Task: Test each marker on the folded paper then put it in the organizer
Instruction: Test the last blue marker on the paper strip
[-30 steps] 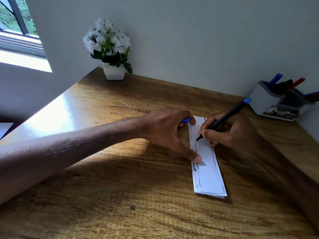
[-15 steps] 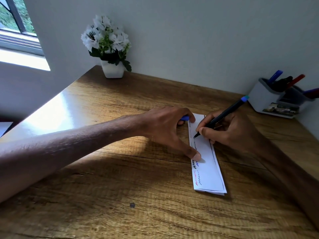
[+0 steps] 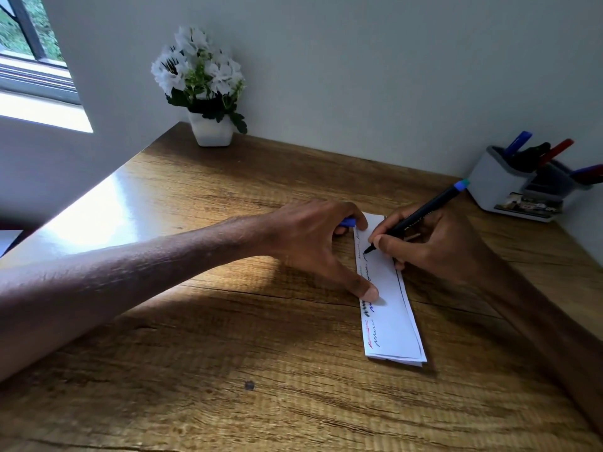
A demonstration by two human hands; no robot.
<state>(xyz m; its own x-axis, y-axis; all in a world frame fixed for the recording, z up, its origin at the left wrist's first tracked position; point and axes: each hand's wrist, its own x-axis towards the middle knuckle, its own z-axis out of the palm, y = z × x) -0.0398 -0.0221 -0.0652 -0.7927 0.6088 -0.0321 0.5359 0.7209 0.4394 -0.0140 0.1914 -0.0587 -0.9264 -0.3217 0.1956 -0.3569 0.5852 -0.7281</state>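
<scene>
A long folded white paper (image 3: pixel 393 324) lies on the wooden desk (image 3: pixel 228 370), with red, blue and black scribbles along its left edge. My right hand (image 3: pixel 430 243) grips a black marker (image 3: pixel 421 213) with a blue end, its tip on the paper's upper left part. My left hand (image 3: pixel 313 239) presses the paper's left edge with its thumb, and its curled fingers hold a blue marker cap (image 3: pixel 347 222). The grey organizer (image 3: pixel 502 190) stands at the far right by the wall, holding several markers.
A white pot of white flowers (image 3: pixel 205 93) stands at the desk's far left corner against the wall. A window (image 3: pixel 29 53) is at the upper left. The desk's left edge runs diagonally below it.
The marker tip has shifted slightly along the paper's left side, leaving a new scribble. My left hand stays in place holding the paper down.
</scene>
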